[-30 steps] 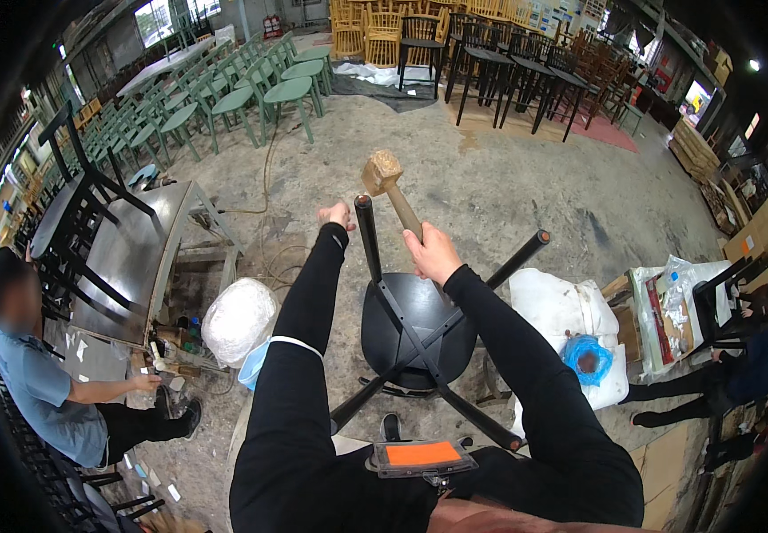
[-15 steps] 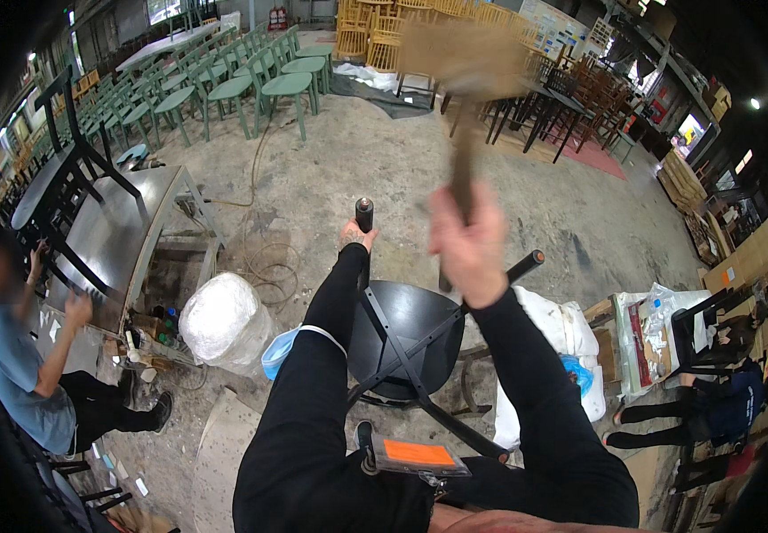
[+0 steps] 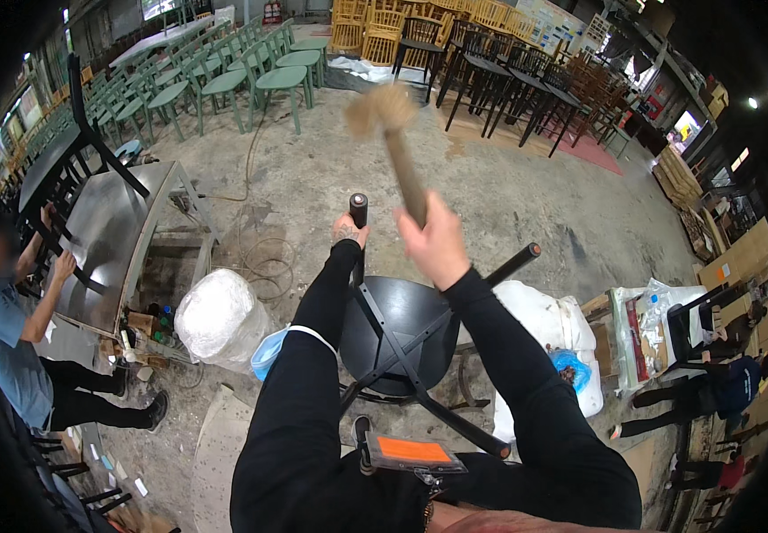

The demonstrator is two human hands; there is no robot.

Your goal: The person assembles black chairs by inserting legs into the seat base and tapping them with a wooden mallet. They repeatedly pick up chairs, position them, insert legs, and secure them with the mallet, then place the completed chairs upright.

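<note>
A black chair or stool (image 3: 421, 304) is upended in front of me, its seat underside and crossed braces facing up. My left hand (image 3: 346, 233) is closed around one of its black legs (image 3: 359, 210), just below the leg's end. In my right hand (image 3: 439, 243) is the handle of a mallet (image 3: 384, 112) with a light brown, slightly blurred head. That head is in the air, beyond and above the held leg, touching nothing. Two other legs point outward, one to the right (image 3: 517, 264) and one toward my lap.
A co-worker in a blue shirt (image 3: 12, 306) handles a black chair (image 3: 51, 169) on a metal-topped table (image 3: 104, 226) at left. White wrapped bundles (image 3: 217, 315) flank me, with a blue bag (image 3: 570, 366) at right. Green chairs (image 3: 282, 78) stand at the back. More people work far right.
My right hand and the mallet have swung left, and the mallet's head is lower in view. My left hand keeps hold of the leg. The co-worker's hands and the chair at left have shifted.
</note>
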